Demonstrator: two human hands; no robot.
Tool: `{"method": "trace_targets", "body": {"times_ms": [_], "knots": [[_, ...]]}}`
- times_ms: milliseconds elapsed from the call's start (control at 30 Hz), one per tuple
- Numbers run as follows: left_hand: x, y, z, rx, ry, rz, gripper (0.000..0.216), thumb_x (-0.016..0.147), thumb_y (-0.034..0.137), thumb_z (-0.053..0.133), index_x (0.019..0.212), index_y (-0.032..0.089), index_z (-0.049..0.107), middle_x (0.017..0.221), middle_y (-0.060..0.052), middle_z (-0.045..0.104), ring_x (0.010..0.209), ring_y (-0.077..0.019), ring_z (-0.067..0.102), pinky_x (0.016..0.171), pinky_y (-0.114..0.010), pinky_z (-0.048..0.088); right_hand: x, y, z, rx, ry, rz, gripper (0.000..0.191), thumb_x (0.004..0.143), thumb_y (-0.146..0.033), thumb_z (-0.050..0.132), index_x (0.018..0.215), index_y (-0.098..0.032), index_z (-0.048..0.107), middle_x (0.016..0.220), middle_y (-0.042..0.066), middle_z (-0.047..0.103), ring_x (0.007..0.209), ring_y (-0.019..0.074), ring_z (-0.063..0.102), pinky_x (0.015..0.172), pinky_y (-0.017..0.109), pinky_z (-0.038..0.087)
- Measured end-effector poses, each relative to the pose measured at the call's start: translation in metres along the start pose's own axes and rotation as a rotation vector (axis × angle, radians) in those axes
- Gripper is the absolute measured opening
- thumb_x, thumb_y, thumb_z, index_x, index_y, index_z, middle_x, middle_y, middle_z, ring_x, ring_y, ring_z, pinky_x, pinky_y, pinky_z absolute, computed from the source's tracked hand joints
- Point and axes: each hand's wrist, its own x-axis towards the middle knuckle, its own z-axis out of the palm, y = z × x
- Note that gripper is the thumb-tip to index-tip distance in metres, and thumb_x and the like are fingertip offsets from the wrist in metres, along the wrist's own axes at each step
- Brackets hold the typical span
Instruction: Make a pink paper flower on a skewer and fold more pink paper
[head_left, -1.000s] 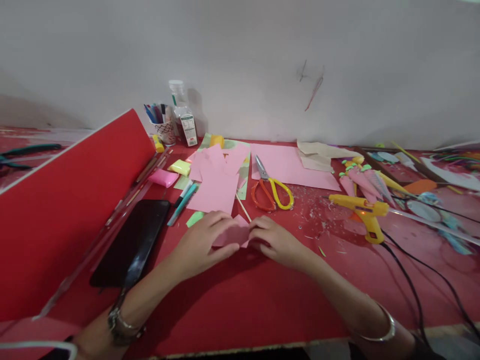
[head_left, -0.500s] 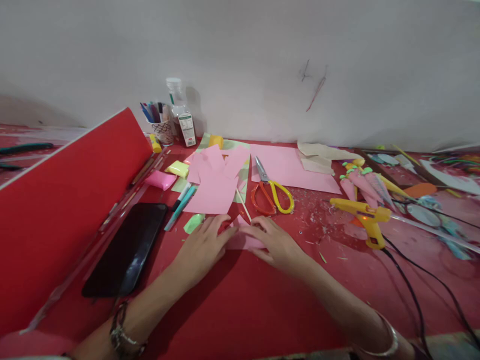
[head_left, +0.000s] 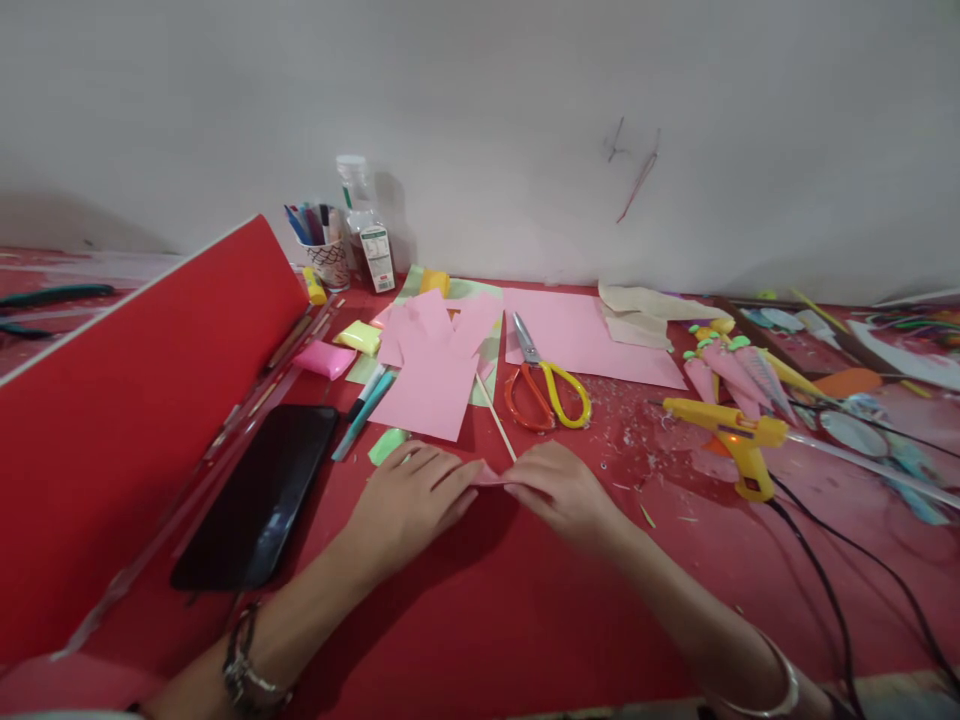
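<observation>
Both hands meet over the middle of the red table (head_left: 487,620), fingers bent and narrowed to a pinch: the left hand (head_left: 411,505) holds one end of a small pink paper piece (head_left: 491,478), and the right hand (head_left: 566,497) holds the other. Half a second ago the paper showed a broad face with a peak beyond the fingers; now only a slim strip shows between the fingertips, so it seems to be folded or rolled narrow, a step further in the shaping. The fingers cover most of it, and I cannot tell how the layers lie. A thin stick (head_left: 495,415) runs from the pink sheets (head_left: 431,395) towards the right fingertips. The scissors (head_left: 534,358) lie open beyond the right hand, towards the table's far edge, and the yellow glue gun (head_left: 739,430) rests nearer the right edge. Just beyond the left hand is a green scrap (head_left: 386,446); a black phone (head_left: 259,500) lies to its left, beside the standing red board (head_left: 165,400).
</observation>
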Motion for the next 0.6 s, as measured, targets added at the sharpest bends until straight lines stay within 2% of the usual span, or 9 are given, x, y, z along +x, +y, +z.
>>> {"method": "trace_targets", "body": {"times_ms": [100,200,300,467,600], "knots": [[0.002,0.006,-0.010,0.091,0.099,0.080,0.019,0.084,0.011,0.037,0.088,0.016,0.055,0.070,0.001,0.062,0.069,-0.0141,0.054,0.074,-0.029,0.036,0.001,-0.007,0.001,0.138,-0.034,0.023,0.039,0.090,-0.030,0.028,0.070,-0.016,0.059,0.060,0.001,0.062,0.054,0.0092,0.051,0.054,0.020,0.037],[0.005,0.013,-0.013,0.051,0.056,0.102,0.027,0.085,0.011,0.031,0.067,0.017,0.051,0.054,0.003,0.054,0.053,-0.0124,0.047,0.065,-0.027,0.035,0.002,-0.013,0.005,0.172,-0.088,-0.005,0.041,0.090,-0.028,0.026,0.066,-0.017,0.057,0.055,0.001,0.060,0.050,0.0094,0.049,0.052,0.020,0.035],[0.007,0.014,-0.011,0.011,0.032,0.113,0.035,0.087,0.012,0.026,0.058,0.019,0.045,0.047,0.004,0.049,0.043,-0.0118,0.041,0.052,-0.026,0.031,0.003,-0.017,0.006,0.209,-0.097,0.044,0.039,0.089,-0.028,0.027,0.064,-0.017,0.055,0.051,0.000,0.055,0.047,0.0093,0.046,0.049,0.020,0.033],[0.007,-0.001,-0.015,0.064,0.037,0.079,0.031,0.083,0.012,0.033,0.056,0.019,0.046,0.042,0.006,0.049,0.040,-0.0105,0.044,0.048,-0.026,0.026,0.003,-0.015,-0.004,0.449,-0.124,0.265,0.030,0.086,-0.028,0.036,0.061,-0.017,0.051,0.049,-0.004,0.049,0.046,0.0069,0.045,0.047,0.017,0.032],[0.005,-0.019,-0.025,0.270,0.079,-0.077,0.024,0.075,0.010,0.042,0.053,0.019,0.047,0.040,0.005,0.049,0.039,-0.0107,0.044,0.050,-0.025,0.029,0.003,-0.009,-0.010,0.597,-0.103,0.465,0.025,0.083,-0.027,0.039,0.060,-0.017,0.047,0.046,-0.005,0.044,0.041,0.0060,0.043,0.043,0.017,0.031]]}}
